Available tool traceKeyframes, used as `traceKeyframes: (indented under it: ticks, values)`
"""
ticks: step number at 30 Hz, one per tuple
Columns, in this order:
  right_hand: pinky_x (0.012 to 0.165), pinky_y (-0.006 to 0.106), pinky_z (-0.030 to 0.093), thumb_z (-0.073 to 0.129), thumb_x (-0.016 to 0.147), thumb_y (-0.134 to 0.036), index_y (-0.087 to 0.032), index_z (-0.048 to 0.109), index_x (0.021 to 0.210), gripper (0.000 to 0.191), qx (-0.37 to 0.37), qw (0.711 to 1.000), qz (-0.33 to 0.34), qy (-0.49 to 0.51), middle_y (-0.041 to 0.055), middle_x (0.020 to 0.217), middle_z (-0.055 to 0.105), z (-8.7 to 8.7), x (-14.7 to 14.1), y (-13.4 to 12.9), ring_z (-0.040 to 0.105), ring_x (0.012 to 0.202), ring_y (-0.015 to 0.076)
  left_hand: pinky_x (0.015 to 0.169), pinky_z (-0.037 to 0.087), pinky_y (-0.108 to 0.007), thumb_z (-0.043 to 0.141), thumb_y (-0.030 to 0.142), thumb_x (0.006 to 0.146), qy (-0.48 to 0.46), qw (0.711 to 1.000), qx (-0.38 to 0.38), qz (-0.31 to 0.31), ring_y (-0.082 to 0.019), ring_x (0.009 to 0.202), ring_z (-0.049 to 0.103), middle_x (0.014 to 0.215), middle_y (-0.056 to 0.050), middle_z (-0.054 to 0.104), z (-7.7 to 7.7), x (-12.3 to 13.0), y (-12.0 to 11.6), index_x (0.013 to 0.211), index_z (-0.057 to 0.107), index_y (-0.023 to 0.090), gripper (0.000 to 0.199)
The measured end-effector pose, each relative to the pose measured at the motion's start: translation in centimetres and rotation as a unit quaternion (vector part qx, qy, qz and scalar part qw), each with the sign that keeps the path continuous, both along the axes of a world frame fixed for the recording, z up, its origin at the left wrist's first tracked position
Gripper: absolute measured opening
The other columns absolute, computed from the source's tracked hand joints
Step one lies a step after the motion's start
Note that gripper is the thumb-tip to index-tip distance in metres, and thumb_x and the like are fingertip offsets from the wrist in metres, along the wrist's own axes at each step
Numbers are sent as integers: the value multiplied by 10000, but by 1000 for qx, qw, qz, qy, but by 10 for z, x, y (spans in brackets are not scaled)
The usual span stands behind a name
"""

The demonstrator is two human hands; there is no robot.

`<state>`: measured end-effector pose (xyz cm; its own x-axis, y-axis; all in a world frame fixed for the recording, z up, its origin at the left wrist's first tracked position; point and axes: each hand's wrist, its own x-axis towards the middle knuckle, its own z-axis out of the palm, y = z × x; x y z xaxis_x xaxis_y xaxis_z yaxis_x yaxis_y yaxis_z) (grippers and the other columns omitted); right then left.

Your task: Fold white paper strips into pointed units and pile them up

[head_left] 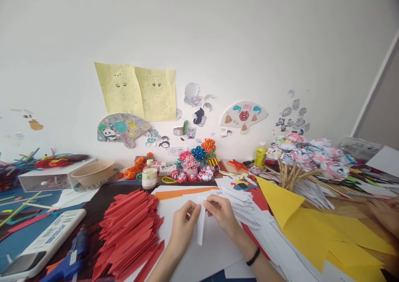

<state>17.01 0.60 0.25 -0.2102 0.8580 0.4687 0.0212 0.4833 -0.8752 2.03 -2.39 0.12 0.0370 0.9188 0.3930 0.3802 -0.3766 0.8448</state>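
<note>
A narrow folded strip of white paper [200, 228] hangs upright between my two hands, above white sheets [215, 255]. My left hand [187, 219] pinches its upper left edge with thumb and fingertips. On the other side, my right hand [220, 214] pinches the top right of the strip; a dark band circles that wrist. A large pile of folded red paper pieces [131, 232] lies left of my left hand. Folded white paper pieces [240, 205] are stacked just beyond and right of my right hand.
Yellow sheets [324, 236] spread at the right, near another person's hand [385, 213]. Paper flowers [299, 157] stand behind them. A glue gun [73, 257] and a long white device [46, 242] lie at the left. A capped jar [149, 176] stands near the wall.
</note>
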Motion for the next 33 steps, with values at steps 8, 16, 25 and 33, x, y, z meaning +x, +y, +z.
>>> traceKeyframes:
  ticks: [8,16,25,33]
  values:
    - [540,235,406,580,837,-352,-163,572,659,259,1,1000,-21,3,-10,627,520,0,5,4,492,545,119,532,295,-203,476,438,857,15,1000,-1,-3,-110,555,390,573,37,456,-1,0,1,640,490,170,345]
    - [530,246,408,592,822,-399,-161,591,663,286,3,999,-35,12,-1,617,535,-3,6,8,493,537,128,532,295,-206,524,431,824,28,1000,-11,1,-107,537,393,550,40,469,-2,-1,3,622,512,165,335]
    - [538,248,415,612,806,-425,-157,599,678,297,-9,997,-57,47,3,628,547,-1,10,10,503,561,134,533,298,-206,557,435,793,30,999,-39,-4,-111,529,395,524,46,464,-4,2,3,648,533,164,309]
    - [528,253,399,600,803,-444,-155,617,685,313,-4,993,-103,58,-5,574,506,0,13,13,479,547,138,530,289,-208,548,452,791,40,998,-51,-7,-114,518,395,522,33,493,-1,3,0,610,534,166,339]
